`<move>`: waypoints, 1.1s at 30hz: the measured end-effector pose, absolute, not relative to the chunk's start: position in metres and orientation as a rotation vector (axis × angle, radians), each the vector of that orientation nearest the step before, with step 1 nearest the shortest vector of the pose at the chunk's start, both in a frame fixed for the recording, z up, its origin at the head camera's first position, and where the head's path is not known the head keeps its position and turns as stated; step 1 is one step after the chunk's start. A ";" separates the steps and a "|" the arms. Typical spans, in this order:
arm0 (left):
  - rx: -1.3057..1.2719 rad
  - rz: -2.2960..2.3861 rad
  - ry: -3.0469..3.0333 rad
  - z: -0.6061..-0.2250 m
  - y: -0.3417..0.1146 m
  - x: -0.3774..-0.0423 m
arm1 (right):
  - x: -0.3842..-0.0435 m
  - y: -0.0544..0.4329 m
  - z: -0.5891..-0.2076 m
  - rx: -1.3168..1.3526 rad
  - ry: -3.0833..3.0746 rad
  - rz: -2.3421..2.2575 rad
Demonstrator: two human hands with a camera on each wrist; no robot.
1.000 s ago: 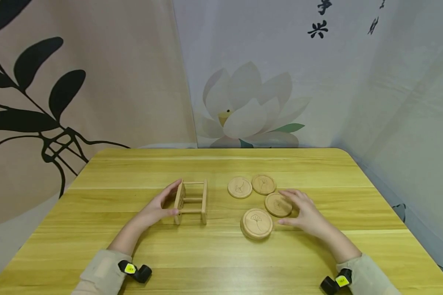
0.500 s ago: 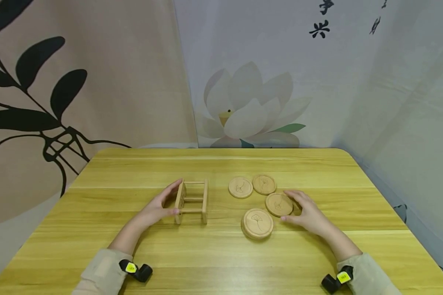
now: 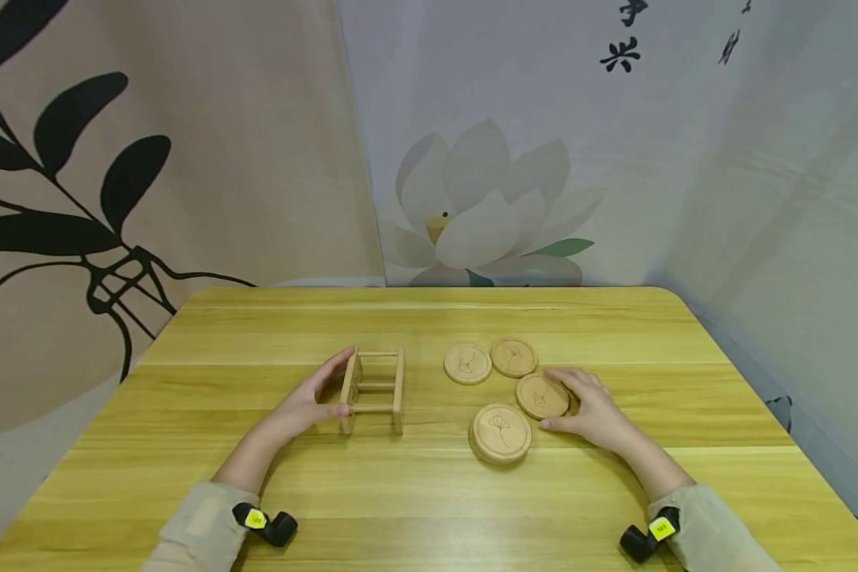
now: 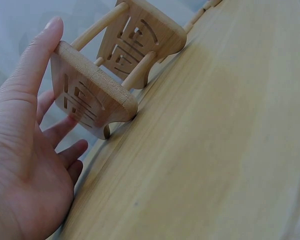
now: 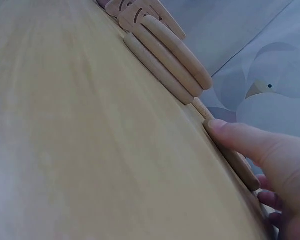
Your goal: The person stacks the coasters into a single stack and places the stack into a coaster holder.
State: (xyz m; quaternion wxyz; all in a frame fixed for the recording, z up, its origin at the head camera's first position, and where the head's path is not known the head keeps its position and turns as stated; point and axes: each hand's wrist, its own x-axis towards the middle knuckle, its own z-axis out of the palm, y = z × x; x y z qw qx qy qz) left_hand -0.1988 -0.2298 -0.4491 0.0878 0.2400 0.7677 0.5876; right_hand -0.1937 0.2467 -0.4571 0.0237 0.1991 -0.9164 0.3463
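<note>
Your right hand (image 3: 593, 413) edged frame-left, fingers half-curled round right-of-centre wooden coaster (image 3: 541, 396); likely light, stiff, pinch rim. Left hand (image 3: 303, 409) grips coaster rack (image 3: 375, 387).

Passage between rack (image 3: 376, 387) and coaster stack (image 3: 500, 434), loose coasters (image 3: 468, 364) obstructing behind;

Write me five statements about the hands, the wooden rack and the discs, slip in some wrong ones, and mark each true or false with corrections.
1. The left hand touches the wooden rack. True.
2. The wooden rack holds two discs. False: no disc is in it.
3. The right hand touches a single disc lying flat on the table. True.
4. The stack of discs sits nearer the person than that single disc. True.
5. Every disc top in the head view is plain. False: engraved designs show on them.
</note>
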 end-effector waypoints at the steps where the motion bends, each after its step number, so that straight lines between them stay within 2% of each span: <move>1: 0.714 1.748 2.287 -0.449 -0.230 -0.199 | -0.194 0.247 -0.457 0.616 -2.839 1.064; 33: 0.695 1.727 2.308 -0.449 -0.231 -0.199 | -0.196 0.245 -0.459 0.599 -2.814 1.042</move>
